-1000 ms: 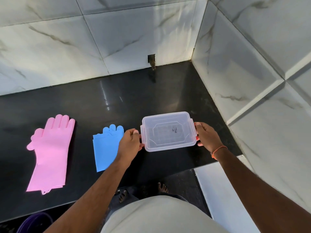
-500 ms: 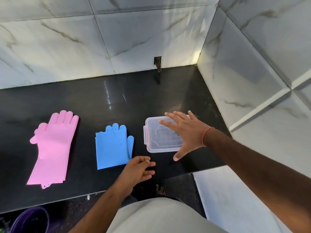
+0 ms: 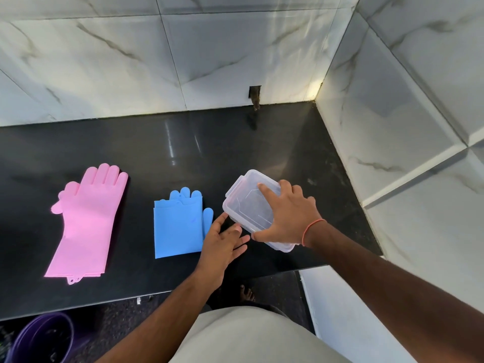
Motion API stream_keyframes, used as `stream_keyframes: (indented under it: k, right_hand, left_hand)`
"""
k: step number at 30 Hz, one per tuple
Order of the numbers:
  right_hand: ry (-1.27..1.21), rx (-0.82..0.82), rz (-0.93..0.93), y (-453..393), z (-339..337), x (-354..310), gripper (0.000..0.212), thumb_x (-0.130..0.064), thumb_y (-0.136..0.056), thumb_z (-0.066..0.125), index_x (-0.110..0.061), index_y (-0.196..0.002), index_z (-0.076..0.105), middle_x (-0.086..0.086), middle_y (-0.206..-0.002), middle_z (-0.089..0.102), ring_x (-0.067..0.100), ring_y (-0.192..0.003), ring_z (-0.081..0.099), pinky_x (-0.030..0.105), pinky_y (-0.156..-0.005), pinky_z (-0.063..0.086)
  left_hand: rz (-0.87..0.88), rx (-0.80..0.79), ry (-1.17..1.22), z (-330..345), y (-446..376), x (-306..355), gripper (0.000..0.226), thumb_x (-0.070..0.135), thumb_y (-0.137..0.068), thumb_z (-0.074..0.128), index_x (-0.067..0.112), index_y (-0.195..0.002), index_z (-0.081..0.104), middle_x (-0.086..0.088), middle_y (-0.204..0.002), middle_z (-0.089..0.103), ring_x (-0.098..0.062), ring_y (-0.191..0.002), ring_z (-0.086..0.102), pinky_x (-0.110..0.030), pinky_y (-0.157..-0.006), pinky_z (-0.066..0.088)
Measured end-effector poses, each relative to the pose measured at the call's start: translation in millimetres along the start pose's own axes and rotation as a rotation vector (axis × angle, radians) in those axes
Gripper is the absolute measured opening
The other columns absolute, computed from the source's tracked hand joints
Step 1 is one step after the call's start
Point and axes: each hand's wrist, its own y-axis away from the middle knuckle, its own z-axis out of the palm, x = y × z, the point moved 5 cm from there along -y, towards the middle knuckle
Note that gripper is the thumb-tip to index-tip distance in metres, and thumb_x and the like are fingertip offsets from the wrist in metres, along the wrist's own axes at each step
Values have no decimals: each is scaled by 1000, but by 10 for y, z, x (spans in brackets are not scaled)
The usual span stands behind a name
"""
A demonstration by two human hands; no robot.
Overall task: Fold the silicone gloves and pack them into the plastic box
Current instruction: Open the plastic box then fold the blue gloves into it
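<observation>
A clear plastic box [image 3: 247, 203] with its lid on sits tilted at the right of the black counter. My right hand [image 3: 286, 214] lies on top of it, fingers spread over the lid and thumb hooked on its near edge. My left hand [image 3: 222, 243] is open with fingers apart, fingertips touching the box's left near corner. A blue silicone glove [image 3: 178, 226], folded in half, lies flat just left of my left hand. A pink silicone glove pair [image 3: 86, 221] lies stretched out flat further left.
The black counter [image 3: 183, 158] meets marble walls at the back and right. Its front edge runs just below the gloves. A purple bucket [image 3: 44, 336] stands on the floor at lower left. A bare foot [image 3: 246, 293] shows under the counter edge.
My right hand came down onto the lid and took hold; the box now sits tilted and turned. My left hand went from curled near the edge to open against the box's corner.
</observation>
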Motion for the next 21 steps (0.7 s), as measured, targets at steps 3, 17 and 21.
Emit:
stream_keyframes:
  k: [3,17,21]
  right_hand:
    - [14,34,87,84,36,-104,121,-99,-55,43,-40,-159,19,13,-150,39,34,-123,50,62,-92,53]
    - [-87,16,219,107,9,-36,119,-102,-54,37,-42,-156,22,10,-147,42,31,-123,51,60,-93,56]
    - [-123,46,222,102,-47,-15,114,-100,-56,39,-39,-153,32,8,-141,47,28,-117,55,50,-89,60]
  left_hand:
    - [-10,-34,-3,97,-28,8,55,28,-111,64,49,-158,45,20,-117,82,-22,-110,82,-40,-98,66]
    - [-69,-139,-63,331,-81,61,45,54,-112,51,54,-157,46,2,-150,65,-31,-124,74,-50,-106,61]
    - [-72,-149,-61,368,-81,116,48,58,-110,51,52,-158,45,3,-150,65,-32,-124,75,-49,-105,61]
